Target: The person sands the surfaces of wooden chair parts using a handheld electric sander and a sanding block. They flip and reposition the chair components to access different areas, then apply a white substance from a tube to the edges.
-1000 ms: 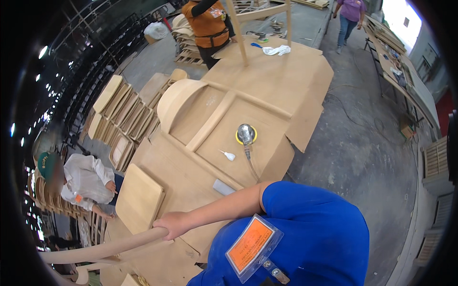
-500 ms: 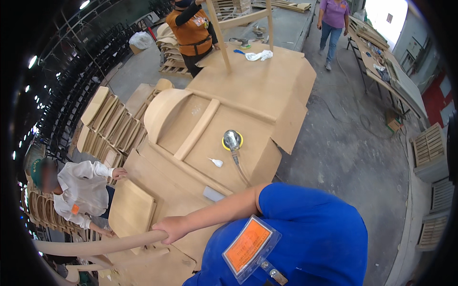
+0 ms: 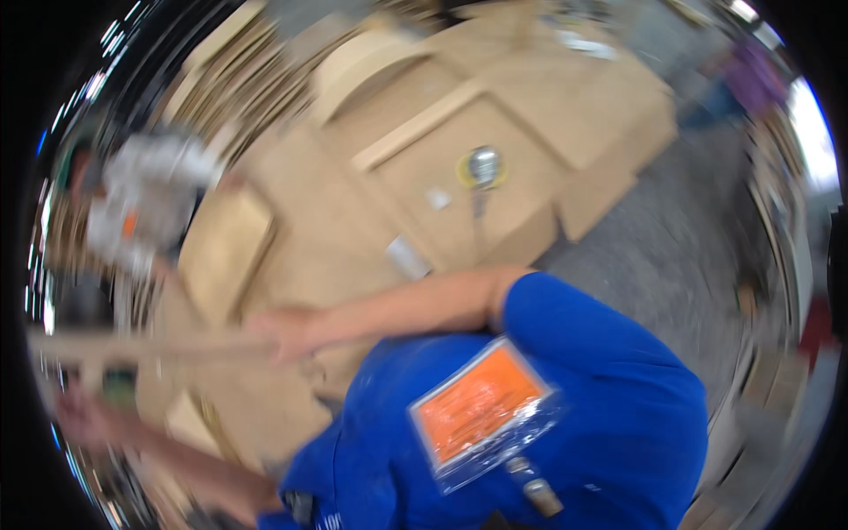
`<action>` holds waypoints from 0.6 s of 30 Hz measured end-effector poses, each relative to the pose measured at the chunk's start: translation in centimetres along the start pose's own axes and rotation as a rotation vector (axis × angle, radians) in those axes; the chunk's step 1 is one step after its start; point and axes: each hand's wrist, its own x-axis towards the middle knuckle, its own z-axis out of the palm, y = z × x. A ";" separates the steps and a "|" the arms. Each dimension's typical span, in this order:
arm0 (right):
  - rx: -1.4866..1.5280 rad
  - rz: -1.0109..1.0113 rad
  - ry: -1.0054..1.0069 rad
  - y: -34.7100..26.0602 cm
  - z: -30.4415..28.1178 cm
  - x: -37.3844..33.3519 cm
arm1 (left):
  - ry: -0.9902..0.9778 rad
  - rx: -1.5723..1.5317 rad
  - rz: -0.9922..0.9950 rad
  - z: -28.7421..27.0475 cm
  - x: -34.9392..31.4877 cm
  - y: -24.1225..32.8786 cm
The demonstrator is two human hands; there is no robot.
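The whole view is smeared by motion. My right hand is closed around a long pale wooden bar, part of a wooden chair frame that runs off to the left edge. Low at the left is my left hand, near the lower part of that frame; its fingers are too blurred to read. Beyond my right hand lies a pale wooden seat panel. A power sander with a yellow-rimmed pad rests on the cardboard-covered table, beside a small white bottle.
A co-worker in a white shirt stands at the left, one hand close to the seat panel. A light block and a curved wooden frame lie on the table. Someone in purple is at the far right.
My view has swung, so the table sits higher in it. My left arm has come into view at the lower left. The right hand keeps its hold on the chair frame.
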 end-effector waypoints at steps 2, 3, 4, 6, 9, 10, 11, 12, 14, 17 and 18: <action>0.036 0.177 -0.109 -0.4 0.2 -0.1 | -0.103 -0.063 -0.190 1.5 -2.2 -2.7; 0.038 0.156 -0.105 -0.7 0.2 0.1 | -0.142 -0.172 -0.333 2.3 -3.3 -3.3; 0.035 0.112 -0.096 -1.1 -0.1 -0.1 | -0.178 -0.324 -0.493 3.1 -4.3 -3.4; 0.010 0.012 -0.094 -1.9 -0.5 0.2 | -0.121 -0.700 -0.659 3.4 -5.2 -3.2; 0.235 0.098 -0.289 -2.6 -0.6 0.8 | -0.200 -0.643 -0.635 3.1 -4.1 -2.8; 0.372 0.207 -0.419 -2.7 -0.4 0.9 | -0.171 -0.646 -0.707 2.8 -3.9 -2.6; 0.526 0.275 -0.519 -2.6 0.0 1.0 | -0.153 -0.664 -0.728 2.5 -3.5 -2.9; 0.685 0.340 -0.616 -2.4 0.1 0.8 | -0.166 -0.692 -0.730 2.3 -3.0 -2.8; 1.048 0.430 -0.813 -1.5 1.0 0.2 | -0.184 -0.725 -0.757 2.1 -2.6 -3.3; 1.312 0.501 -1.038 0.3 2.1 -1.3 | -0.211 -0.753 -0.795 2.5 -2.4 -4.5; 1.299 0.538 -1.096 0.8 2.4 -1.7 | -0.233 -0.770 -0.788 2.6 -2.2 -5.0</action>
